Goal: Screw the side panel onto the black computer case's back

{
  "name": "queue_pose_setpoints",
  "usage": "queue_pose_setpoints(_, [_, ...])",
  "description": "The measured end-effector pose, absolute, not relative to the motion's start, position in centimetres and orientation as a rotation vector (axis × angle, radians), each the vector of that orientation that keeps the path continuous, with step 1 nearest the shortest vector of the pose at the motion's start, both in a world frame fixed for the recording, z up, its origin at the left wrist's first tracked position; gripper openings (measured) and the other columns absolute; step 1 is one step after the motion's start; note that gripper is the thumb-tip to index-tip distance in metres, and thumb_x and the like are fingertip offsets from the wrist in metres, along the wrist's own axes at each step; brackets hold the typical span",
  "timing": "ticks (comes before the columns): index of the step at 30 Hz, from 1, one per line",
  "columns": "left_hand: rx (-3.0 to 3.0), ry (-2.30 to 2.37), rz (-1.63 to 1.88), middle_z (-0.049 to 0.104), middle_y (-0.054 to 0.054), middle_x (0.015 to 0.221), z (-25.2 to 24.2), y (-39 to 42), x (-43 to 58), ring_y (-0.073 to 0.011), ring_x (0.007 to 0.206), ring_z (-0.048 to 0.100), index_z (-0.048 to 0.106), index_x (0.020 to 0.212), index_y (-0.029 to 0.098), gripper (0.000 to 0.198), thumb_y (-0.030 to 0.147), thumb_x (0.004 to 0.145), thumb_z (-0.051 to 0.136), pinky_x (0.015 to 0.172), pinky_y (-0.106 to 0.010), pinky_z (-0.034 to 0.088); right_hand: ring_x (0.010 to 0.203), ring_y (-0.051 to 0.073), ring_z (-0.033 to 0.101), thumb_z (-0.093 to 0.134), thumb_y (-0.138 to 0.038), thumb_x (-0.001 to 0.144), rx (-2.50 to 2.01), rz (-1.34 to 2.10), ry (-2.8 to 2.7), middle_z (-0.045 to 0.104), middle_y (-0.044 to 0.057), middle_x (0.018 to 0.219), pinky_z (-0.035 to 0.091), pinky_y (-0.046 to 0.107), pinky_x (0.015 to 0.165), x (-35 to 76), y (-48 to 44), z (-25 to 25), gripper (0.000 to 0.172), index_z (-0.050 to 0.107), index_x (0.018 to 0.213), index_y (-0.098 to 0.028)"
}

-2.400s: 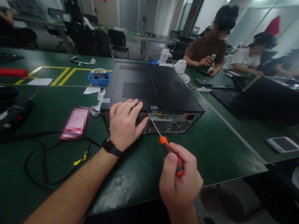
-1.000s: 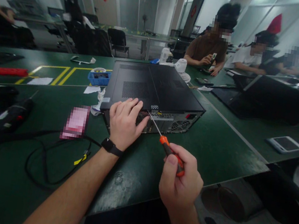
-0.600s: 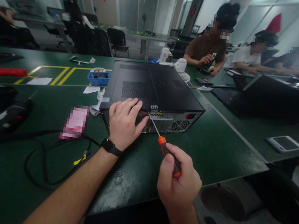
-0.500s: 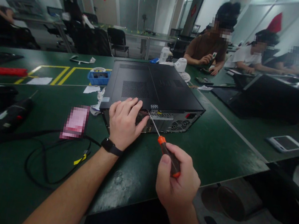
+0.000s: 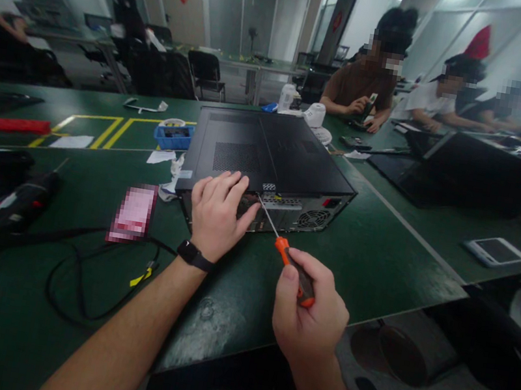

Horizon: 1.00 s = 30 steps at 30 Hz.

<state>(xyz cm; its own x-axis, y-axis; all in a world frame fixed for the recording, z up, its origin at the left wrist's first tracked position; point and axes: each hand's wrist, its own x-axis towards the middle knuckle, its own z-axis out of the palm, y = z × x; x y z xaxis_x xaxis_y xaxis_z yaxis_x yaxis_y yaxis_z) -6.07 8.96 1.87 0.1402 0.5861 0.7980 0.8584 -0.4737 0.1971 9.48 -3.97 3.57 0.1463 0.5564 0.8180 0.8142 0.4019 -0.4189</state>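
A green bench runs across a room with glass partitions, and a co-worker in a brown top sits at its far side. The black computer case lies flat near the middle, its rear panel facing the wearer. The left hand is unclenched, fingers laid over the case's near top edge. The right hand grasps an orange-and-dark screwdriver, whose shaft slants up to the panel's upper edge beside the left thumb; the tip's exact seat is too small to tell. A blue bin stands left of the case.
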Motion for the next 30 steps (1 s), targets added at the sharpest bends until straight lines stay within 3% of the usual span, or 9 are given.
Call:
queue_pose_setpoints(8, [-2.123, -1.390, -1.235, 0.067, -0.013, 0.141, 2.1, 8.8, -6.1, -0.0328, 0.134, 0.059, 0.063, 0.137, 0.022, 0.045, 0.041, 0.096, 0.064, 0.117, -0.052, 0.032, 0.076, 0.018, 0.077, 0.059, -0.023, 0.093, -1.257, -0.271, -1.541, 0.077, 0.007, 0.096, 0.064, 0.031, 0.070, 9.3, -4.1, 3.8, 0.024, 0.063, 0.116, -0.018])
queue_pose_setpoints(14, [-2.170, -1.374, -1.231, 0.065, -0.013, 0.144, 2.2, 8.6, -6.3, -0.0326, 0.137, 0.057, 0.059, 0.143, 0.022, 0.052, 0.041, 0.095, 0.065, 0.119, -0.051, 0.030, 0.061, 0.013, 0.073, 0.059, -0.021, 0.097, -1.281, -0.255, -1.548, 0.081, 0.005, 0.090, 0.061, 0.025, 0.065, 9.7, -4.1, 3.8, 0.021, 0.067, 0.116, -0.018])
queue_pose_setpoints(19, [-2.093, -1.346, -1.450, 0.063, -0.014, 0.147, 2.5, 7.4, -6.1, -0.0316, 0.143, 0.053, 0.059, 0.140, 0.021, 0.051, 0.038, 0.093, 0.068, 0.119, -0.051, 0.032, 0.065, 0.013, 0.075, 0.056, -0.024, 0.100, -1.268, -0.240, -1.555, 0.081, 0.006, 0.091, 0.061, 0.024, 0.069, 9.8, -4.0, 3.9, 0.024, 0.067, 0.119, -0.016])
queue_pose_setpoints(23, [-2.090, -1.239, -1.720, 0.073, -0.012, 0.124, 3.1, 5.5, -5.2, -0.0260, 0.121, 0.066, 0.064, 0.125, 0.019, 0.035, 0.032, 0.092, 0.070, 0.109, -0.045, 0.044, 0.081, 0.016, 0.077, 0.053, -0.024, 0.101, -1.239, -0.192, -1.568, 0.080, 0.008, 0.100, 0.061, 0.027, 0.076, 9.7, -4.0, 4.1, 0.024, 0.066, 0.120, -0.015])
queue_pose_setpoints(26, [-2.158, -1.353, -1.999, 0.071, -0.006, 0.097, 3.3, 3.8, -4.5, -0.0193, 0.094, 0.066, 0.066, 0.101, 0.018, 0.019, 0.035, 0.093, 0.069, 0.090, -0.035, 0.051, 0.087, 0.017, 0.074, 0.052, -0.023, 0.100, -1.197, -0.158, -1.594, 0.077, 0.009, 0.101, 0.059, 0.029, 0.078, 9.6, -4.1, 4.2, 0.025, 0.065, 0.121, -0.015])
queue_pose_setpoints(30, [-2.786, -1.719, -2.315, 0.059, 0.001, 0.068, 3.0, 2.4, -4.1, -0.0121, 0.064, 0.054, 0.058, 0.072, 0.018, 0.043, 0.054, 0.096, 0.063, 0.065, -0.026, 0.044, 0.092, 0.019, 0.068, 0.049, -0.020, 0.099, -1.116, -0.108, -1.647, 0.072, 0.010, 0.104, 0.057, 0.033, 0.081, 9.3, -4.2, 4.0, 0.029, 0.061, 0.125, -0.015])
